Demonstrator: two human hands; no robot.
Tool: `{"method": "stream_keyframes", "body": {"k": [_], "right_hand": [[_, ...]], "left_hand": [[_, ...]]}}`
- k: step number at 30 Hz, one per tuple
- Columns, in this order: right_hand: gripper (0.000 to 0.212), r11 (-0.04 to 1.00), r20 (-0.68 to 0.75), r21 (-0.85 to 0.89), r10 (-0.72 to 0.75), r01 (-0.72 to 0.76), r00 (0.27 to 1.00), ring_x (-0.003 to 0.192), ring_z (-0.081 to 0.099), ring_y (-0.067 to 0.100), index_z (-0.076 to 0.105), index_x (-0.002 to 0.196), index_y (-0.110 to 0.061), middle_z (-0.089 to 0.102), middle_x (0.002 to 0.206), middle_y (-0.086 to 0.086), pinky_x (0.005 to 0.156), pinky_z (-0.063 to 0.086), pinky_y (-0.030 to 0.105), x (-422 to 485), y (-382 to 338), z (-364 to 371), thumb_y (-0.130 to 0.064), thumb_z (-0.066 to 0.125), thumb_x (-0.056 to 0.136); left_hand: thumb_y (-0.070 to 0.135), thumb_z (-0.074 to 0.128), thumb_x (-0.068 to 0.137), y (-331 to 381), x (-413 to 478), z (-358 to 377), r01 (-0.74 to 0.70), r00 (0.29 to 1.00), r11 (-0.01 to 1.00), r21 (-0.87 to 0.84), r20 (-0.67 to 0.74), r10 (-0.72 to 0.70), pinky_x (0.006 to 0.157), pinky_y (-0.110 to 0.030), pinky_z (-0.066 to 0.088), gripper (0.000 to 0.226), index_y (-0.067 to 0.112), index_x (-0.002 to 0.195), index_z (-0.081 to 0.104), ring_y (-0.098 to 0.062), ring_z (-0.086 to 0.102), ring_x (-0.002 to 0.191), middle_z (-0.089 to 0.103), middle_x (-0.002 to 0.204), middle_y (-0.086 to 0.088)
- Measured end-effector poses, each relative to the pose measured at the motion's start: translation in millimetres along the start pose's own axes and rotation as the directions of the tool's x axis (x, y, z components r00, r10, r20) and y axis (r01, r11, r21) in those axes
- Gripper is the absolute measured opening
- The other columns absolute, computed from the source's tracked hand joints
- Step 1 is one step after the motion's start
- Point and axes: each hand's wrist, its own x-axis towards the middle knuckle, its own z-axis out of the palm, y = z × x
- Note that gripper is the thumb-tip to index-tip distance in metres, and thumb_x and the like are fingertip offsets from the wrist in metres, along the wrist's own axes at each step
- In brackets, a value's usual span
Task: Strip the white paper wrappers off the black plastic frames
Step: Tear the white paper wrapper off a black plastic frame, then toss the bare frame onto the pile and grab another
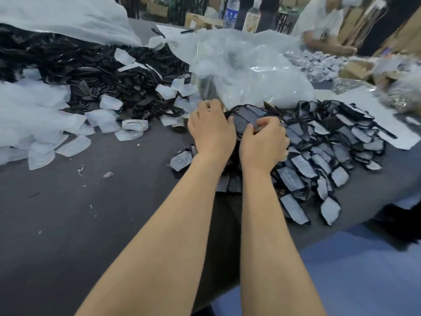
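Observation:
Both my hands meet over one wrapped black frame [247,118] at the middle of the dark table. My left hand [210,130] grips its left end with curled fingers. My right hand [264,139] pinches its right side between thumb and fingers. To the right lies a spread of wrapped frames [328,151], each black-edged with a whitish paper face. A heap of bare black frames [86,71] fills the far left. Loose white wrappers [75,145] are scattered in front of that heap.
A large crumpled clear plastic bag [246,67] lies just behind my hands. White sheeting [34,110] covers the left edge. Bottles [231,12] stand at the back. Another person [323,26] works at the far right. The table [102,213] ends near right.

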Motion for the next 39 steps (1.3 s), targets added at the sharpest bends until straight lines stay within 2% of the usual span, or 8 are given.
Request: {"method": "stream_keyframes", "body": {"k": [8, 14, 17, 22, 26, 32, 35, 39], "right_hand": [[0.019, 0.952, -0.133, 0.125, -0.264, 0.281, 0.955, 0.103, 0.049, 0.020, 0.064, 0.105, -0.018, 0.060, 0.107, 0.002, 0.084, 0.027, 0.027, -20.3, -37.3, 17.3, -0.016, 0.056, 0.088], [0.029, 0.865, 0.434, 0.013, -0.457, 0.502, 0.776, 0.122, 0.045, 0.028, 0.068, 0.113, -0.018, 0.056, 0.126, 0.007, 0.099, 0.038, 0.039, -50.0, -84.6, 74.7, -0.014, 0.047, 0.094], [0.035, 0.847, 0.651, -0.185, -0.275, 0.498, 0.708, 0.146, 0.006, 0.029, 0.058, 0.127, -0.020, 0.024, 0.156, 0.002, 0.116, 0.008, 0.055, -66.8, -97.6, 101.4, -0.015, 0.045, 0.095], [0.043, 0.874, 0.642, -0.242, -0.181, 0.421, 0.745, 0.147, -0.004, 0.030, 0.049, 0.133, -0.010, 0.019, 0.157, 0.004, 0.114, -0.004, 0.060, -76.2, -101.8, 115.5, -0.016, 0.042, 0.092], [0.040, 0.902, 0.498, -0.089, -0.327, 0.422, 0.804, 0.141, 0.020, 0.028, 0.048, 0.133, -0.007, 0.031, 0.149, 0.008, 0.116, 0.012, 0.046, -77.3, -104.3, 109.5, -0.015, 0.042, 0.095], [0.035, 0.834, 0.541, 0.548, -0.407, 0.058, 0.736, 0.070, 0.052, 0.019, 0.061, 0.073, 0.000, 0.058, 0.069, 0.008, 0.069, 0.041, 0.033, -95.9, -129.8, 92.5, -0.015, 0.042, 0.099], [0.036, 0.748, 0.699, 0.595, -0.301, -0.295, 0.649, 0.073, 0.057, 0.017, 0.058, 0.070, -0.016, 0.061, 0.073, 0.002, 0.070, 0.049, 0.034, -106.0, -137.1, 94.6, -0.023, 0.041, 0.101], [0.023, 0.647, 0.762, 0.574, -0.198, -0.502, 0.617, 0.069, 0.061, 0.018, 0.057, 0.081, -0.008, 0.061, 0.079, 0.009, 0.061, 0.054, 0.023, -105.2, -137.8, 98.8, -0.004, 0.041, 0.096]], "left_hand": [[0.019, 0.057, 0.092, -16.9, 14.1, -31.4, 0.044, 0.995, 0.882, -0.469, -0.062, -0.083, 0.097, -0.025, 0.038, 0.027, 0.009, 0.116, 0.056, -0.020, 0.051, 0.114, 0.057, 0.119, -0.005], [0.010, 0.048, 0.093, -80.9, 30.3, -83.1, 0.143, 0.925, 0.774, -0.617, -0.194, -0.325, 0.073, -0.016, 0.042, 0.018, 0.010, 0.107, 0.058, -0.010, 0.051, 0.083, 0.053, 0.087, 0.007], [0.010, 0.047, 0.092, -110.3, 32.6, -97.6, 0.213, 0.882, 0.738, -0.640, -0.199, -0.426, 0.064, -0.016, 0.041, 0.021, 0.010, 0.109, 0.059, -0.008, 0.048, 0.073, 0.050, 0.079, 0.009], [0.008, 0.046, 0.091, -129.1, 31.3, -109.2, 0.221, 0.870, 0.681, -0.698, -0.174, -0.462, 0.074, -0.025, 0.041, 0.014, 0.015, 0.099, 0.055, -0.015, 0.052, 0.081, 0.052, 0.081, 0.006], [0.010, 0.047, 0.092, -133.5, 26.0, -116.5, 0.226, 0.880, 0.673, -0.704, -0.149, -0.451, 0.076, -0.027, 0.045, 0.011, 0.016, 0.097, 0.053, -0.017, 0.055, 0.084, 0.059, 0.093, -0.002], [0.013, 0.056, 0.093, -146.0, 4.8, -131.0, 0.073, 0.975, 0.820, -0.567, -0.134, -0.179, 0.079, -0.014, 0.049, 0.024, 0.014, 0.117, 0.056, -0.006, 0.060, 0.089, 0.061, 0.108, 0.002], [0.010, 0.060, 0.089, -153.3, -3.8, -135.4, 0.012, 0.988, 0.924, -0.382, -0.136, -0.069, 0.090, -0.028, 0.048, 0.025, 0.013, 0.114, 0.059, -0.018, 0.060, 0.100, 0.064, 0.108, -0.002], [0.006, 0.057, 0.090, -160.7, 0.7, -138.9, 0.020, 0.961, 0.970, -0.241, -0.263, -0.085, 0.076, -0.011, 0.036, 0.019, 0.009, 0.109, 0.061, -0.014, 0.057, 0.094, 0.061, 0.098, 0.003]]}}
